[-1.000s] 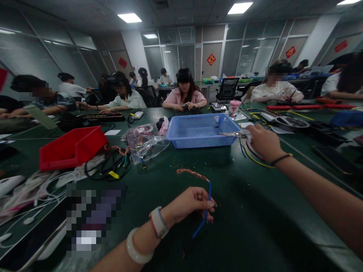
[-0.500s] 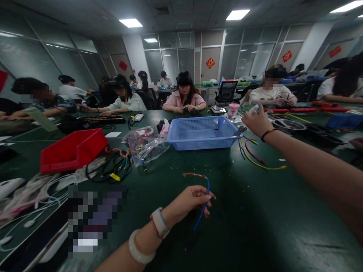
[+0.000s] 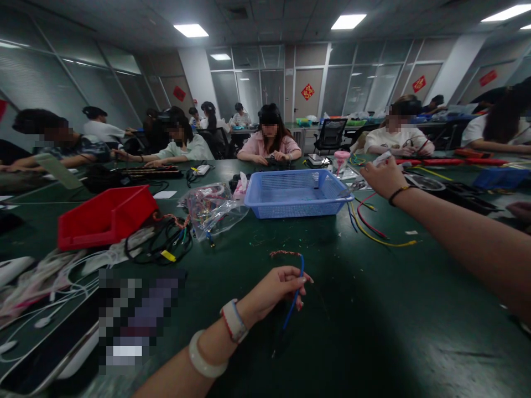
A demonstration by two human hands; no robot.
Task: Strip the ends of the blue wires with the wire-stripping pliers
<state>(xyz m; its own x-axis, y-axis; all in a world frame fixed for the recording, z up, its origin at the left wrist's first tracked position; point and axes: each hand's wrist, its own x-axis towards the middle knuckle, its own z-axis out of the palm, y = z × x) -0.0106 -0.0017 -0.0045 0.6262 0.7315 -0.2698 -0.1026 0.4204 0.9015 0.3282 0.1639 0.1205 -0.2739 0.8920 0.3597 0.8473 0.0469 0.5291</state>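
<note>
My left hand (image 3: 274, 290) pinches a short blue wire (image 3: 291, 308) low over the dark green table (image 3: 357, 309). The wire's bare, twisted copper end (image 3: 284, 254) curves up and away to the left. My right hand (image 3: 384, 177) is stretched far out to the right, just past the right end of a blue mesh basket (image 3: 296, 207). Its fingers are curled around a small white thing I cannot identify. Loose yellow, red and blue wires (image 3: 373, 226) lie on the table under that arm.
A red bin (image 3: 103, 221), a tangle of black cables (image 3: 166, 243) and a clear bag of coloured wires (image 3: 211, 210) lie to the left. White earphone cords (image 3: 50, 287) sit at the near left. Several people work at the table's far and side edges.
My right hand has lifted away from the basket's right corner, moving up and further right, and no longer holds the metal tool. My left hand has kept its hold on the blue wire.
</note>
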